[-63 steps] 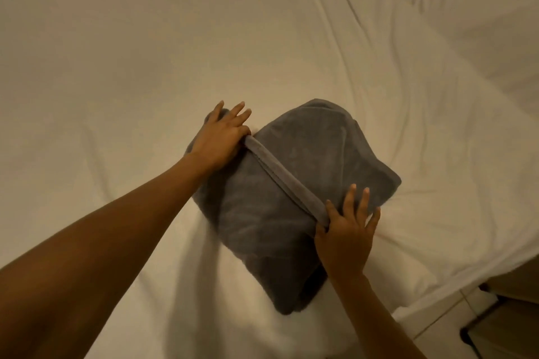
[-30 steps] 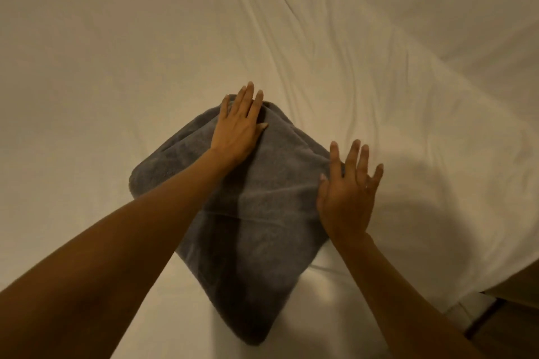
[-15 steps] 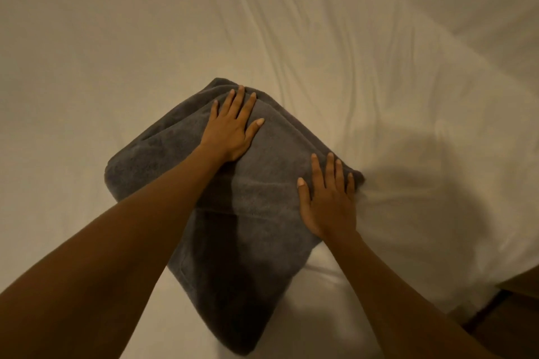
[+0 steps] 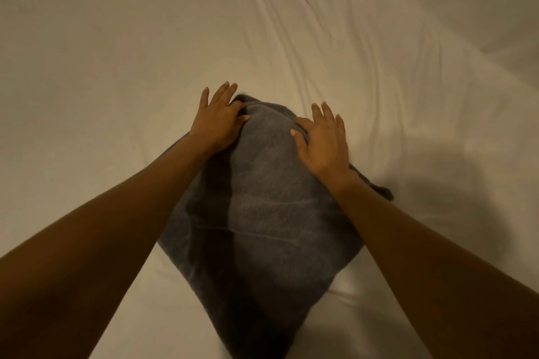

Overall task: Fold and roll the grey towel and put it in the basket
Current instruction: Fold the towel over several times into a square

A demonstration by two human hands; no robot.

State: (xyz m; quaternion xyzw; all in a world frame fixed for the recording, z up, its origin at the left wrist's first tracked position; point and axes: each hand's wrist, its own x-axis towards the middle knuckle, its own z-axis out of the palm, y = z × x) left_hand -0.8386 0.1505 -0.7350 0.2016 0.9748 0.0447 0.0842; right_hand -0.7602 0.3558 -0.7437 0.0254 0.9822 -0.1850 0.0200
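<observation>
The grey towel [image 4: 262, 213] lies folded into a thick pad on the white bed sheet [image 4: 116, 67], one corner pointing toward me. My left hand [image 4: 218, 122] lies on the far left edge of the towel, fingers straight and spread onto the sheet, thumb on the cloth. On the far right edge my right hand [image 4: 320, 140] rests flat, fingers straight, thumb pressing into the towel. Between the two thumbs the far end of the towel bulges up a little. No basket is in view.
The wrinkled white sheet covers the whole bed around the towel, with creases [image 4: 320, 38] running away to the upper right. My forearms cross the lower half of the view and hide parts of the towel's sides.
Both hands have slid from the top of the towel to its far end, one on each side. The towel now sits centred in front of me and looks narrower at the far end.
</observation>
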